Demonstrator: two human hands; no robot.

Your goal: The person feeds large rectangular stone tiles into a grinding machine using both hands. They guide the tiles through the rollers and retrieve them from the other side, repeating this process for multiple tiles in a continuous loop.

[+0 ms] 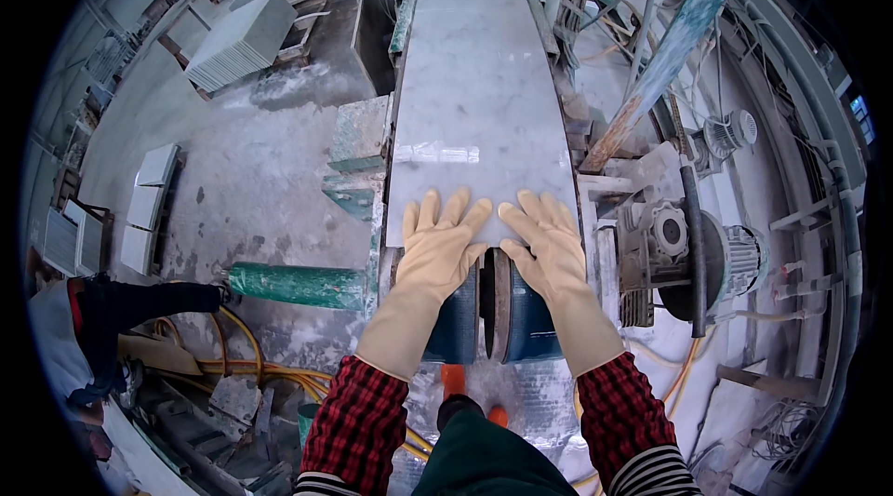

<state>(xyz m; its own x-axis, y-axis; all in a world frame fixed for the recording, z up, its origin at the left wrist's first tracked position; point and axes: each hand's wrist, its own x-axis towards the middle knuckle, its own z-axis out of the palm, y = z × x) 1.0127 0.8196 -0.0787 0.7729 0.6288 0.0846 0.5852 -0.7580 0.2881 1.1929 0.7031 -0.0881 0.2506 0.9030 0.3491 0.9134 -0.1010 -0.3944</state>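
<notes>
Both gloved hands, left [442, 240] and right [547, 240], press flat on the stone slab [479, 96] ahead.

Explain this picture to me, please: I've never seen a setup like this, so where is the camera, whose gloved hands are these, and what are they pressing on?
The one picture comes from a wide fisheye camera worn on a person's head, looking down, so straight edges bend near the rim. The two forearms in red-and-black checked sleeves rising from the lower edge are that person's own. Both hands wear cream rubber gloves. The left hand and the right hand lie flat, fingers spread, on the near end of a long pale grey stone slab that runs away on a machine bed. Under the palms sits a dark blue rounded guard around a disc. Neither hand grips anything. On the right stands a grey electric motor; on the left, stacked grey tiles on a dusty floor.
</notes>
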